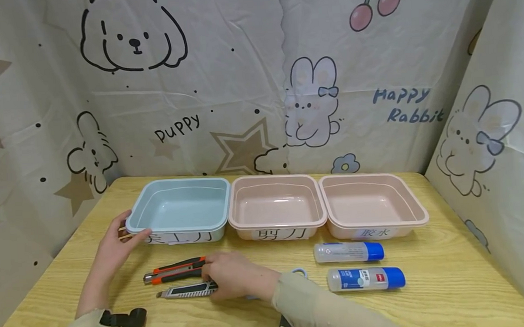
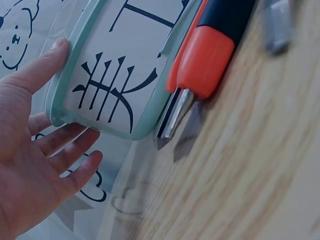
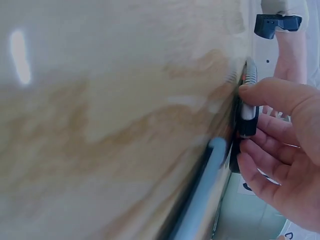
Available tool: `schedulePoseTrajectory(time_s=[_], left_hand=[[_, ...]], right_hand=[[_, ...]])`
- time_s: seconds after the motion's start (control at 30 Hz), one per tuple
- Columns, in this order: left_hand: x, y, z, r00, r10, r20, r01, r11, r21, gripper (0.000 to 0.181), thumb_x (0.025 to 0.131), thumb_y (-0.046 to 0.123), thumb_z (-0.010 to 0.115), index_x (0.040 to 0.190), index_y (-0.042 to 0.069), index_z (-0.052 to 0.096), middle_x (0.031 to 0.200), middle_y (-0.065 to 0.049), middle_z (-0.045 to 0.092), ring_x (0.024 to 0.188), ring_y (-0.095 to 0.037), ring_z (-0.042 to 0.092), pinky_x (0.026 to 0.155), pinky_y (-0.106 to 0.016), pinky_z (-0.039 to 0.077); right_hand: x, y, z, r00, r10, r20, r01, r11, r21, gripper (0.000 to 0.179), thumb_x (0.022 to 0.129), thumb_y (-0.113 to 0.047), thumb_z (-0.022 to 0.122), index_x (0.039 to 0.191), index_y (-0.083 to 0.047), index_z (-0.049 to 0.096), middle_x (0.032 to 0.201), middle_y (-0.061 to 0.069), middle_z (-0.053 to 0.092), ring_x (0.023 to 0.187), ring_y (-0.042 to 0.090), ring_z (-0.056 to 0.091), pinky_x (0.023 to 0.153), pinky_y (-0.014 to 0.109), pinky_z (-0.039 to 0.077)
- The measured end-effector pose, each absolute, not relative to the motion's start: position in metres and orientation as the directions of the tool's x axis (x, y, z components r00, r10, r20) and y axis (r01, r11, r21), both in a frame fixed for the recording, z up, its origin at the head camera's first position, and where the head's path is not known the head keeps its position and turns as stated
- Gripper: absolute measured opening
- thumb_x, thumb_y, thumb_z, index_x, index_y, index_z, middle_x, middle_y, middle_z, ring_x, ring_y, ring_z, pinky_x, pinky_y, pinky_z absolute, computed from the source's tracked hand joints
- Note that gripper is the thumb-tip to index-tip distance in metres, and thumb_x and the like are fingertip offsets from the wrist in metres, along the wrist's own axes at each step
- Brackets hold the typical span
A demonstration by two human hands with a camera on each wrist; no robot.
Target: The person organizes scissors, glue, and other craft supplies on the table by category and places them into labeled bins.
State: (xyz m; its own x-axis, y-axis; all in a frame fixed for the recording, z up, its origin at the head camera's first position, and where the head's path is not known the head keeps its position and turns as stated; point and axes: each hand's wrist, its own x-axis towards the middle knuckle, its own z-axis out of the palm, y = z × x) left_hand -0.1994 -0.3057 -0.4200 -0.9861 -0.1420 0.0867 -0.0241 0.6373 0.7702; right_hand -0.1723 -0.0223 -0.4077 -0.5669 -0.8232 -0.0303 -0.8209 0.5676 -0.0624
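My left hand (image 1: pixel 111 253) rests at the near left corner of a light blue bin (image 1: pixel 181 229), its thumb on the rim and its fairly straight fingers along the side. The right hand (image 1: pixel 238 276) pinches the rear end of a grey and black utility knife (image 1: pixel 184 290), which lies on the table. In the right wrist view the thumb lies on that knife (image 3: pixel 248 107), with the fingers opposite. An orange and black utility knife (image 1: pixel 172 274) lies just behind it, its rear end hidden by the right hand. A light blue loop (image 1: pixel 300 271) shows beyond the right forearm; the rest is hidden.
Two pink bins (image 1: pixel 277 227) (image 1: pixel 376 225) stand right of the blue one, in one row with labels in front. Two glue bottles with blue caps (image 1: pixel 344 252) (image 1: pixel 361 279) lie at the right. A printed curtain (image 1: pixel 240 85) hangs behind the wooden table (image 1: pixel 199 322).
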Motion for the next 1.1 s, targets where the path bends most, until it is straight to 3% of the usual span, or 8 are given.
schedulePoseTrajectory(time_s=[0.2, 0.53, 0.77, 1.0, 1.1], left_hand=[[-0.214, -0.322, -0.445, -0.983, -0.146, 0.111, -0.009, 0.645, 0.764, 0.093, 0.079, 0.058, 0.058, 0.147, 0.015, 0.011, 0.135, -0.021, 0.034, 0.112, -0.036, 0.042, 0.077, -0.037, 0.048], [-0.194, -0.299, -0.411, -0.985, -0.150, 0.083, -0.029, 0.621, 0.783, 0.085, 0.085, 0.047, 0.058, 0.145, 0.007, 0.013, 0.135, -0.025, 0.032, 0.112, -0.039, 0.040, 0.082, -0.045, 0.046], [-0.193, -0.301, -0.410, -0.987, -0.133, 0.090, -0.013, 0.622, 0.783, 0.084, 0.085, 0.045, 0.058, 0.145, 0.006, 0.014, 0.134, -0.026, 0.033, 0.112, -0.039, 0.041, 0.077, -0.033, 0.045], [-0.194, -0.301, -0.411, -0.987, -0.136, 0.088, -0.016, 0.622, 0.782, 0.085, 0.085, 0.045, 0.059, 0.145, 0.006, 0.013, 0.135, -0.027, 0.033, 0.112, -0.039, 0.042, 0.074, -0.025, 0.044], [-0.194, -0.300, -0.411, -0.986, -0.140, 0.088, -0.018, 0.621, 0.784, 0.085, 0.085, 0.045, 0.059, 0.145, 0.007, 0.013, 0.135, -0.027, 0.033, 0.112, -0.039, 0.042, 0.075, -0.028, 0.044]], right_hand=[[-0.174, -0.018, -0.404, -0.547, -0.837, -0.016, -0.828, 0.544, -0.134, 0.026, 0.067, -0.026, 0.075, 0.089, -0.021, 0.063, 0.090, -0.009, 0.054, 0.078, 0.002, 0.049, 0.070, 0.013, 0.041], [-0.193, -0.002, -0.374, -0.535, -0.821, 0.201, -0.845, 0.519, -0.131, 0.027, 0.076, -0.027, 0.071, 0.100, -0.016, 0.064, 0.095, -0.005, 0.058, 0.086, 0.006, 0.053, 0.076, 0.017, 0.043], [-0.217, -0.004, -0.359, -0.599, -0.742, 0.301, -0.800, 0.570, -0.186, 0.026, 0.079, -0.024, 0.069, 0.101, -0.010, 0.065, 0.096, 0.000, 0.060, 0.088, 0.011, 0.055, 0.079, 0.021, 0.045], [-0.231, -0.023, -0.357, -0.674, -0.687, 0.272, -0.739, 0.629, -0.243, 0.026, 0.084, -0.026, 0.066, 0.104, -0.009, 0.066, 0.097, 0.001, 0.061, 0.088, 0.011, 0.055, 0.078, 0.019, 0.045], [-0.236, -0.032, -0.357, -0.713, -0.663, 0.228, -0.701, 0.658, -0.275, 0.028, 0.085, -0.027, 0.065, 0.106, -0.009, 0.066, 0.097, 0.001, 0.062, 0.087, 0.011, 0.056, 0.075, 0.018, 0.045]])
